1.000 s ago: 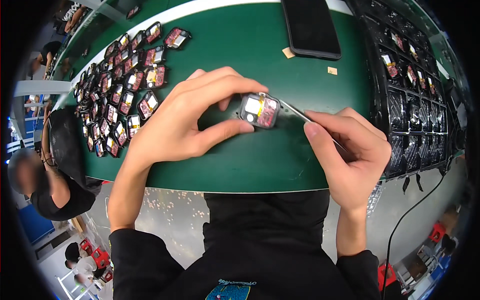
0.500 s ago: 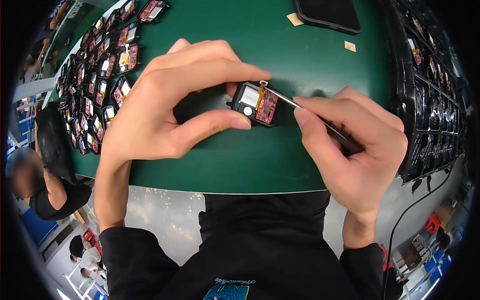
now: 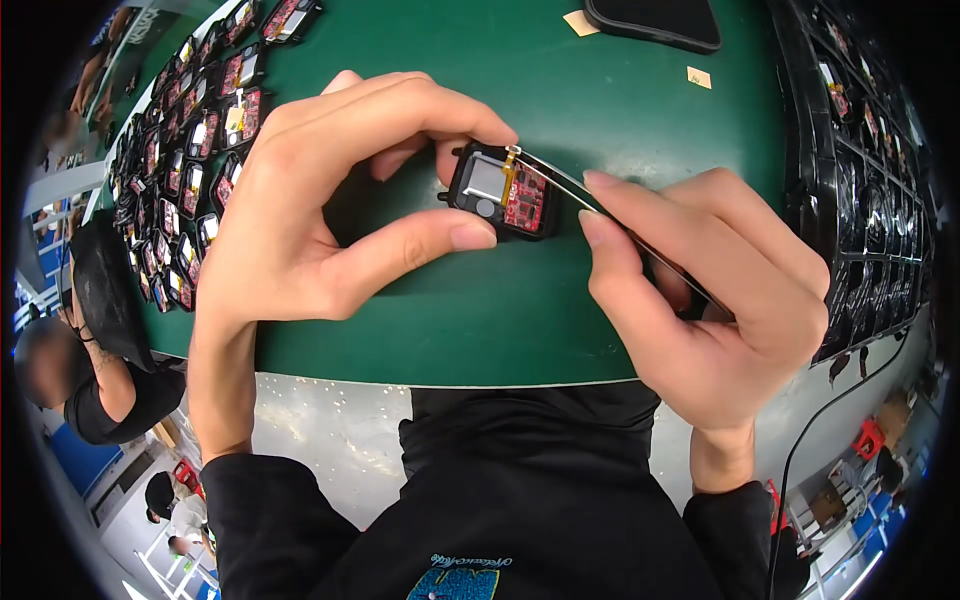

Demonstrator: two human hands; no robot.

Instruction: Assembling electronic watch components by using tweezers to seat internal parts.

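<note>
While left hand (image 3: 300,220) pinches small module (image 3: 503,190), right hand (image 3: 710,290) grips tweezers (image 3: 600,205) touching it

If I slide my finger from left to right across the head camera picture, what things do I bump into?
Rows of small black-and-red parts → left hand → small black device → tweezers → right hand → black tray.

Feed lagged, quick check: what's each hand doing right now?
Left hand: closed on the small black module.
Right hand: closed on thin tweezers, tips at the module.
</note>
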